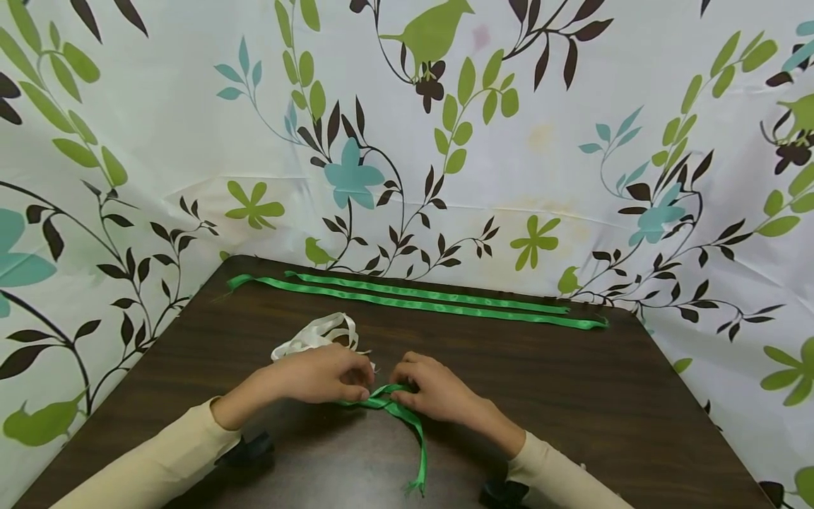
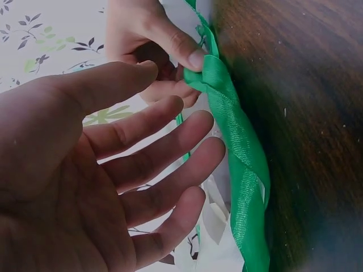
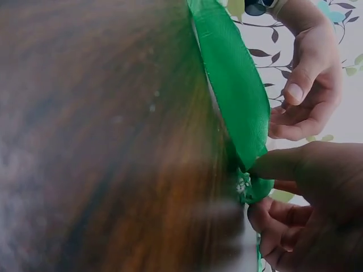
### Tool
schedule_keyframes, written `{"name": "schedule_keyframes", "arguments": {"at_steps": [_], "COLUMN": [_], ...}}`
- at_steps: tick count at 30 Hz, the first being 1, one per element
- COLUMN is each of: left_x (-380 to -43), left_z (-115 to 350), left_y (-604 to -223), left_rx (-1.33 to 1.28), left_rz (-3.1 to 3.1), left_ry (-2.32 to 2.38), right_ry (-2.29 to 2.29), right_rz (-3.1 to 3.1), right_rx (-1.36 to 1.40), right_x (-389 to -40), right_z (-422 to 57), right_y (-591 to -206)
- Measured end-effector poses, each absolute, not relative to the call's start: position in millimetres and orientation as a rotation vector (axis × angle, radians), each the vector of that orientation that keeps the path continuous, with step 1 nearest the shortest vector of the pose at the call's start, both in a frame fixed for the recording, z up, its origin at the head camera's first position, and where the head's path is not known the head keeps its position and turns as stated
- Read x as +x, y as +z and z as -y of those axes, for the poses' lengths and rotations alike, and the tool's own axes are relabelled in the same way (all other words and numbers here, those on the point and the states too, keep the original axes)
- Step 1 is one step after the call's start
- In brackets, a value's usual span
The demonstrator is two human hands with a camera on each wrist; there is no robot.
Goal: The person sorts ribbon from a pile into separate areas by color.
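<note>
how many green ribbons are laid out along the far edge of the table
2, side by side: the back ribbon, and the longer front ribbon on its near side. None seems hidden there. The green ribbon pinched by the right hand is not counted.

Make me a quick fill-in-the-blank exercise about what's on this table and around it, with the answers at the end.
1. The right hand pinches a twisted ribbon coloured ____.
2. Just beyond the left hand lies a loose ribbon bundle coloured ____.
3. Near the far edge of the table, the number of long green strips is ____.
4. Printed at the top middle of the backdrop is a large green ____.

Missing words: green; white; two; bird.
</note>
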State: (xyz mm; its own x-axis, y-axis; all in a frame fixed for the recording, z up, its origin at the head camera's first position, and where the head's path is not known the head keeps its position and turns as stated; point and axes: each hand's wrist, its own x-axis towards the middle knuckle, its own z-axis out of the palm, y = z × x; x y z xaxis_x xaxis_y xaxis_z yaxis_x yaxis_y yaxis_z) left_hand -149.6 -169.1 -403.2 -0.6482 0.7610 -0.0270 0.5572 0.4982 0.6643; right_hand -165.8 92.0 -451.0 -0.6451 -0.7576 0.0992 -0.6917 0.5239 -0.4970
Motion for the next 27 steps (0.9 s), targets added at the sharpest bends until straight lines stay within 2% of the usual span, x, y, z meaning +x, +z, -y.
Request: {"name": "schedule_keyframes", "arguments": {"at_steps": [7, 14, 27], "left_x": [-147, -139, -124], "left_z": [166, 159, 142], "left_y": [-404, -406, -401], "left_rx": [1.107, 1.088, 1.259], "left_rz": [-2.476, -2.617, -2.859], "left_ry": [0.875, 0.800, 0.762], "right_ry": [-0.861, -0.993, -1.162], "right_rz": [-2.546, -2.457, -2.410], "right_rx": [-1.248, -1.213, -1.137], "right_x": [-166, -158, -151], "right_z": [-92, -94, -102], "right_y": [-448, -425, -399]}}
